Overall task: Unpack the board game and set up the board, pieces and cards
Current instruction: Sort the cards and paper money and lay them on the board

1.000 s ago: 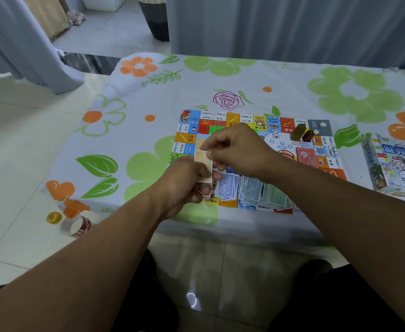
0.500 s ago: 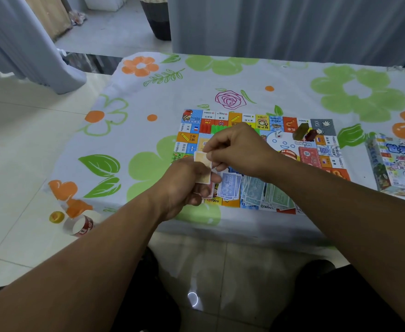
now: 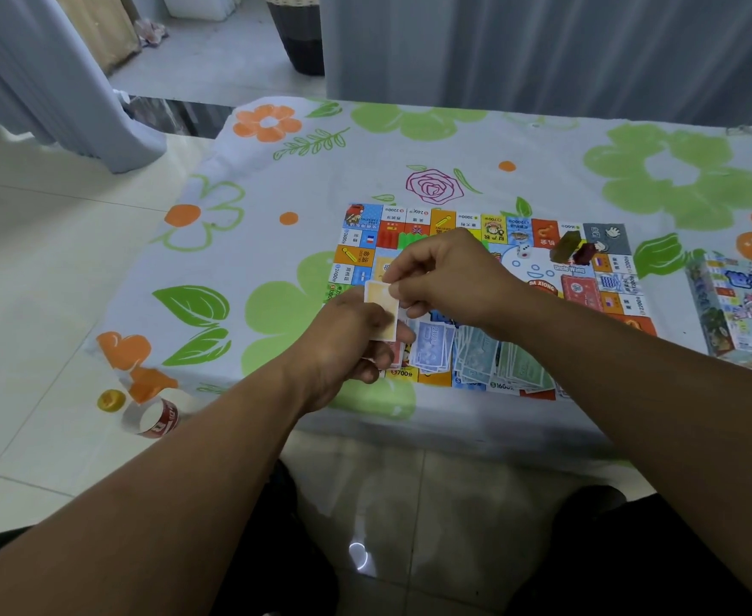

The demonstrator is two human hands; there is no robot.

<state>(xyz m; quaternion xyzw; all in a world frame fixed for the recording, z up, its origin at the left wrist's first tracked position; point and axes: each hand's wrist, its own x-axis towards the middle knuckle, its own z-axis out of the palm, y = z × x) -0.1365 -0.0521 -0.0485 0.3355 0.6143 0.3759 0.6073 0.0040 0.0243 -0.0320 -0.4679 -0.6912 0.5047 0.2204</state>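
**Board down, money out, cards in hand: setup looks well past halfway.**

On the bench [image 3: 543, 140] the board [image 3: 449, 224] lies flat and open. The game box [image 3: 738, 313] sits just off the board's right edge, and from this angle I can't tell whether anything is left inside. Paper money [image 3: 489, 353] is fanned along the board's near edge. Over its near-left corner the left hand [image 3: 347, 344] grips a small yellow card stack [image 3: 383, 311] while the right hand [image 3: 449, 277] pinches the stack's top edge, so the hands are together on the cards. Green and dark-red pieces [image 3: 572, 249] lie at the board's far-right corner, with a die [image 3: 524, 250] just left of them. Left to do, I'd say: lay the cards, place the pieces.
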